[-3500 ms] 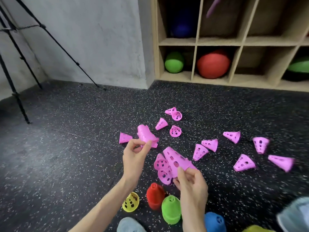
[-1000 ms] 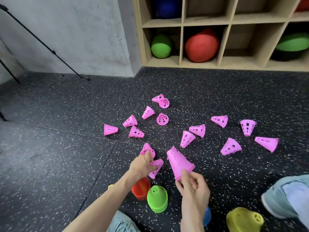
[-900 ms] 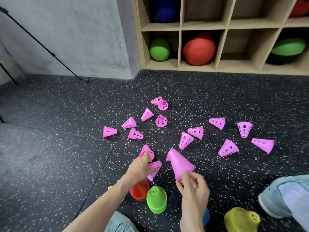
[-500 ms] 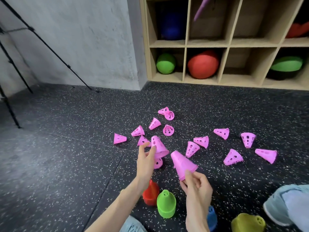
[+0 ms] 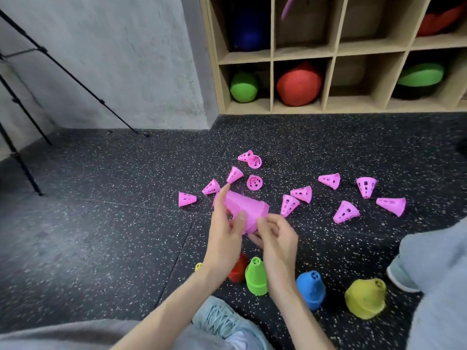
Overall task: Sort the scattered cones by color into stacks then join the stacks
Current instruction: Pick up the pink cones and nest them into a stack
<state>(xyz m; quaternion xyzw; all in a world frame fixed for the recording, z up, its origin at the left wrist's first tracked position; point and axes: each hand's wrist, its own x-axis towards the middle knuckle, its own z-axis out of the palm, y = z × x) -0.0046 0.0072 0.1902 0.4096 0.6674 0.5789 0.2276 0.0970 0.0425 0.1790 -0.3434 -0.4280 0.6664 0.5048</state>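
Note:
Both hands hold a stack of pink cones (image 5: pixel 246 209) above the dark speckled floor. My left hand (image 5: pixel 226 229) grips its left side with thumb and fingers. My right hand (image 5: pixel 275 236) pinches the stack's wide end from below. Several loose pink cones lie scattered beyond, such as one at the left (image 5: pixel 186 199) and one at the far right (image 5: pixel 392 205). Near my feet stand a red stack (image 5: pixel 237 270), a green stack (image 5: pixel 256 275), a blue stack (image 5: pixel 311 289) and a yellow stack (image 5: pixel 365 300). A small yellow cone (image 5: pixel 198 267) peeks out beside my left wrist.
A wooden cubby shelf (image 5: pixel 331 56) with green and red balls stands at the back right. Black tripod legs (image 5: pixel 22 107) stand at the left against a grey wall. My shoes (image 5: pixel 222 322) and knees fill the bottom of the view.
My left hand lifted a pink cone from the floor and brought it onto the stack held by my right hand. Both hands now meet on the stack.

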